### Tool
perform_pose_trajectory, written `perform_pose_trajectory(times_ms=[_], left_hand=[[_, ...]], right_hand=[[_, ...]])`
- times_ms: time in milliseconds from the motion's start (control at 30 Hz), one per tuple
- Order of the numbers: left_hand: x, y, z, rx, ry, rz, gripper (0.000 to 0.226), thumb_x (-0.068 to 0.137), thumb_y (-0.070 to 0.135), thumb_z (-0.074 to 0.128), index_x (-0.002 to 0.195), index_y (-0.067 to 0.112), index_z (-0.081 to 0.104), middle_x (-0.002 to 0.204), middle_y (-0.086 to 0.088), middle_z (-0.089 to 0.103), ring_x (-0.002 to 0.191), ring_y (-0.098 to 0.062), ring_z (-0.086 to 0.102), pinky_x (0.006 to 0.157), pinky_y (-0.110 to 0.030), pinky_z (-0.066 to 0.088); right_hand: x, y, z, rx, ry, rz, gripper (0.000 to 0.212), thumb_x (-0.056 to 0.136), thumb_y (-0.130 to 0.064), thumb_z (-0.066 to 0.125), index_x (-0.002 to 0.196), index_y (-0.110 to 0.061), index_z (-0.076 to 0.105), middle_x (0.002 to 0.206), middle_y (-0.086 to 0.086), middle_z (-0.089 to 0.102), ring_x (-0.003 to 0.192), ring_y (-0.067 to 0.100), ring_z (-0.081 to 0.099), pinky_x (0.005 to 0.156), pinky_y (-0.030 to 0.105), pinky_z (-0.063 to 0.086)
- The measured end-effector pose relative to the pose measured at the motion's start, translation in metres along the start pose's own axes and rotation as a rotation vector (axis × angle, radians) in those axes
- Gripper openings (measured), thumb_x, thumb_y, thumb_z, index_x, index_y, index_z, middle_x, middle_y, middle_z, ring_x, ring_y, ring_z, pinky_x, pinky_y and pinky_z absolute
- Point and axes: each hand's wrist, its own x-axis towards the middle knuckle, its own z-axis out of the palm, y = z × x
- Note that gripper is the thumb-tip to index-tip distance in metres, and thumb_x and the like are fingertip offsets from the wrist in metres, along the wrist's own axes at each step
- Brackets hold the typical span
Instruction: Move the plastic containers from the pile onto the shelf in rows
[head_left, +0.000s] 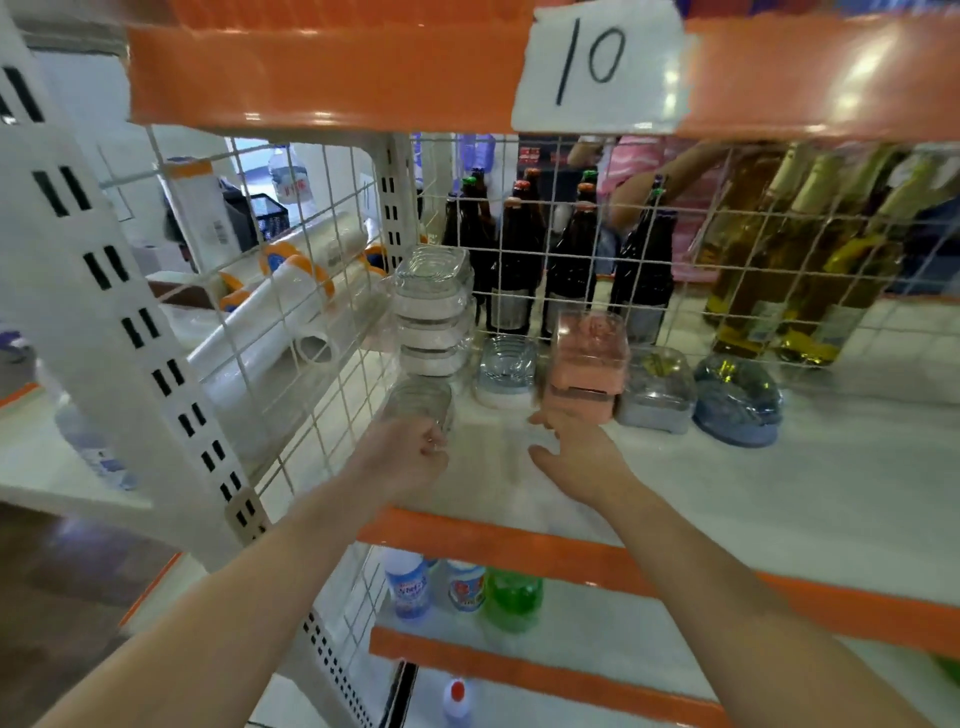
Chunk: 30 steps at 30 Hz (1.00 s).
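Several plastic containers stand upside down in a row at the back of the white shelf (727, 493): a tall stack of clear ones with white lids (434, 312), a single clear one (506, 369), a pink one (587, 364), a grey-lidded one (657, 389) and a blue one (735, 400). My left hand (410, 452) is curled around the bottom of a clear round container (420, 402) in front of the stack. My right hand (576, 447) is flat with fingers spread, its fingertips at the base of the pink container.
A wire mesh backs the shelf, with brown bottles (514, 260) and yellow bottles (789, 260) behind it. Plastic rolls (291, 312) lie past the left mesh. A paper sign "10" (597, 62) hangs on the orange rail above. Bottles (462, 587) stand on the shelf below.
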Motion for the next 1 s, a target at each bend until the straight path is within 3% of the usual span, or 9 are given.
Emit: perform_pose_trajectory(times_ms=[100,267,367,567,800,1000], left_hand=[[0.001,0.020,0.015,-0.022,-0.069,0.078,0.020,0.088,0.012,0.059,0.107,0.008,0.066,0.090,0.003,0.058,0.094,-0.015,0.058,0.071,-0.015,0.036],[-0.003,0.064,0.045,0.061,-0.220,0.204,0.009,0.087,0.024,0.060,0.096,0.026,0.061,0.101,0.006,0.064,0.092,-0.011,0.059,0.078,-0.022,0.048],[-0.009,0.101,0.063,0.100,-0.283,0.284,0.011,0.090,0.025,0.059,0.101,0.023,0.060,0.102,0.004,0.060,0.089,-0.011,0.053,0.071,-0.022,0.040],[-0.028,0.182,0.098,0.290,-0.401,0.413,0.028,0.092,0.030,0.056,0.117,0.017,0.059,0.119,-0.002,0.056,0.108,-0.019,0.054,0.084,-0.025,0.041],[-0.081,0.283,0.164,0.320,-0.427,0.517,0.028,0.090,0.030,0.058,0.116,0.018,0.058,0.120,-0.002,0.057,0.110,-0.018,0.054,0.084,-0.022,0.039],[-0.133,0.367,0.228,0.348,-0.328,0.613,0.028,0.088,0.030,0.055,0.114,0.023,0.059,0.123,-0.002,0.058,0.114,-0.021,0.053,0.091,-0.026,0.042]], right_hand=[[-0.022,0.022,-0.015,-0.017,0.063,0.064,0.040,0.092,-0.023,0.056,0.132,-0.016,0.050,0.133,0.005,0.052,0.117,0.020,0.050,0.089,0.024,0.037],[-0.066,0.061,-0.045,-0.007,0.133,0.215,0.038,0.092,-0.021,0.055,0.129,-0.015,0.052,0.132,0.007,0.051,0.118,0.022,0.049,0.094,0.027,0.037],[-0.097,0.084,-0.065,0.008,0.182,0.293,0.040,0.092,-0.023,0.055,0.131,-0.018,0.051,0.132,0.007,0.049,0.118,0.023,0.050,0.098,0.030,0.039],[-0.173,0.143,-0.118,-0.028,0.202,0.438,0.043,0.091,-0.021,0.056,0.133,-0.018,0.048,0.131,0.008,0.048,0.118,0.023,0.050,0.096,0.028,0.038],[-0.280,0.217,-0.186,-0.126,0.226,0.591,0.043,0.090,-0.020,0.055,0.133,-0.019,0.049,0.129,0.008,0.049,0.116,0.027,0.052,0.093,0.030,0.041],[-0.369,0.273,-0.228,-0.183,0.240,0.655,0.040,0.090,-0.018,0.055,0.130,-0.014,0.051,0.130,0.011,0.054,0.116,0.028,0.053,0.094,0.031,0.042]])
